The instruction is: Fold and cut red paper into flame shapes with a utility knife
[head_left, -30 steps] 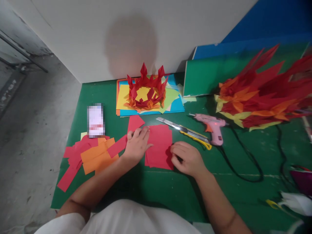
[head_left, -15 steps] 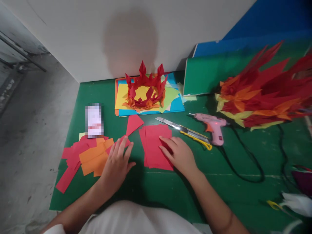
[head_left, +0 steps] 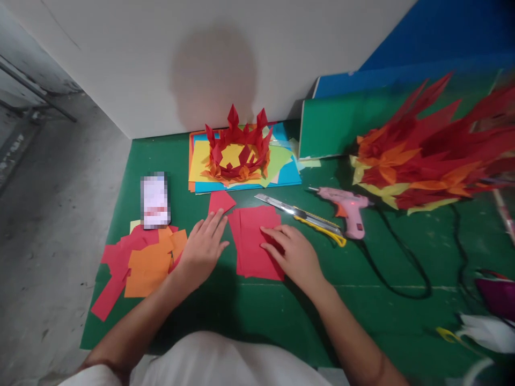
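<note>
My left hand (head_left: 204, 247) lies palm down with its fingers stretched out. Their tips reach the lower edge of a cut red paper piece (head_left: 222, 200). Fingers and thumb apart, my right hand (head_left: 296, 256) rests on the right side of a stack of red paper sheets (head_left: 253, 246). Loose orange paper pieces (head_left: 148, 262) and red paper pieces (head_left: 116, 268) are heaped left of my left hand, partly behind its wrist. Just beyond my right hand lies a yellow utility knife (head_left: 301, 217), its blade showing.
A red-and-orange paper crown (head_left: 241, 171) stands on coloured sheets (head_left: 289, 174) by the wall. Right of the knife is a corded pink glue gun (head_left: 352, 214). A larger flame-like paper piece (head_left: 426, 155) fills the right. A phone (head_left: 155, 199) lies left on the green table (head_left: 341, 332).
My left hand has moved forward and right, from the small red paper near the heap to the cut red piece. My right hand stays on the stack. The view has shifted slightly.
</note>
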A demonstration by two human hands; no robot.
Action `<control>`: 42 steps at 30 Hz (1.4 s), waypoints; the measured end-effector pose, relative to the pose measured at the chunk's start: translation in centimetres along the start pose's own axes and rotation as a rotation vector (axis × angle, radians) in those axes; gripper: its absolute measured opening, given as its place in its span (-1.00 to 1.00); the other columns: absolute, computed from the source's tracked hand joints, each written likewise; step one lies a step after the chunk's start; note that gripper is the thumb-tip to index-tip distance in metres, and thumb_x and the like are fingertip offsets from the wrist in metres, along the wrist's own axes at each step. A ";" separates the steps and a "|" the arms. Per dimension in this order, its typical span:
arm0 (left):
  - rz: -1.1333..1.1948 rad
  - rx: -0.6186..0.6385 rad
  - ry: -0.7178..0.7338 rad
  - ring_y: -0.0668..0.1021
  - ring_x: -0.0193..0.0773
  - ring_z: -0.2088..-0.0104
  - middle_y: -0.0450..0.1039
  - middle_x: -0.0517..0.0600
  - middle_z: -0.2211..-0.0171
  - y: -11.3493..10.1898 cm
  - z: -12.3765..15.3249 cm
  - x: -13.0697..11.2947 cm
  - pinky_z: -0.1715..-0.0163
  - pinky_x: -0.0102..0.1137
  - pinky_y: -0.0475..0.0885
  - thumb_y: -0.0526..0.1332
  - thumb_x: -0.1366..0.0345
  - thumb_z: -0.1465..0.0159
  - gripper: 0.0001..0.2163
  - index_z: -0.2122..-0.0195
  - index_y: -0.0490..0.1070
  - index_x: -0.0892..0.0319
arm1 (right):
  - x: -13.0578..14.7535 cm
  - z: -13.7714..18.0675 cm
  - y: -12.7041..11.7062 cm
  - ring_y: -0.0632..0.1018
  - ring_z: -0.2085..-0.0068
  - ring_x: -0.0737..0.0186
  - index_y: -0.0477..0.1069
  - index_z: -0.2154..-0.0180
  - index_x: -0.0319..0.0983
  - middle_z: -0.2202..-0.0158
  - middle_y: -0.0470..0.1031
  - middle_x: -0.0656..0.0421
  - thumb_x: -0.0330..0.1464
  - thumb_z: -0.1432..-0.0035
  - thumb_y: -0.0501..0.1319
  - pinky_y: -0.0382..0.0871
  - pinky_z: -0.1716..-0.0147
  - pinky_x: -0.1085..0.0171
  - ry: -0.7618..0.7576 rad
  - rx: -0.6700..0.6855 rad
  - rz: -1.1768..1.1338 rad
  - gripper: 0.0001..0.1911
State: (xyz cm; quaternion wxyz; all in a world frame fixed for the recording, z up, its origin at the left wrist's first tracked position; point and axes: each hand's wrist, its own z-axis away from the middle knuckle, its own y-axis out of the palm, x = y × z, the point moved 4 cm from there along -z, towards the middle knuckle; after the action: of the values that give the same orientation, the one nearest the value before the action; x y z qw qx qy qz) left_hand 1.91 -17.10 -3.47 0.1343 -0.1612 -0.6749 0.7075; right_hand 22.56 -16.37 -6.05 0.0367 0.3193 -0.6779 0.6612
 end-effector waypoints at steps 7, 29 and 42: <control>0.144 -0.042 0.073 0.40 -0.09 -0.10 0.36 0.18 -0.12 -0.4 -1.8 -1.3 -0.03 -0.21 0.31 -0.07 0.28 -0.39 -0.65 -0.10 0.33 0.26 | -0.3 -0.6 0.0 0.48 0.24 0.10 0.42 0.09 -0.19 0.31 0.48 0.09 -0.30 -0.21 0.12 0.37 0.24 0.15 0.075 0.047 -0.137 -0.75; 0.616 -0.012 -0.017 0.49 -0.22 0.21 0.54 -0.04 0.29 -1.5 -5.5 -1.1 0.13 -0.25 0.29 0.13 0.30 -0.32 -0.83 0.34 0.51 0.12 | -2.5 -0.8 -1.7 0.50 0.31 0.22 0.42 0.45 -0.18 0.38 0.46 0.15 -0.27 -0.12 0.22 0.39 0.27 0.22 0.190 -0.185 -0.550 -0.85; 1.071 -0.224 -0.122 0.56 -0.31 0.34 0.58 -0.04 0.39 0.0 -5.4 -1.5 0.31 -0.44 0.44 0.24 0.30 -0.22 -0.92 0.36 0.52 0.14 | -3.0 -0.2 -1.5 0.56 0.25 0.15 0.46 0.25 -0.15 0.28 0.55 0.13 -0.14 0.13 0.41 0.47 0.25 0.21 0.307 -0.299 -0.900 -0.62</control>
State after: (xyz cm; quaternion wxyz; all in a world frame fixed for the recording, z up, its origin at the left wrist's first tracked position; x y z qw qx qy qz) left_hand 5.50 -12.81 -3.55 -0.3017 -0.4541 -0.5763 0.6088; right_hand 25.59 -14.91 -6.07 0.4632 0.4704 -0.5469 0.5149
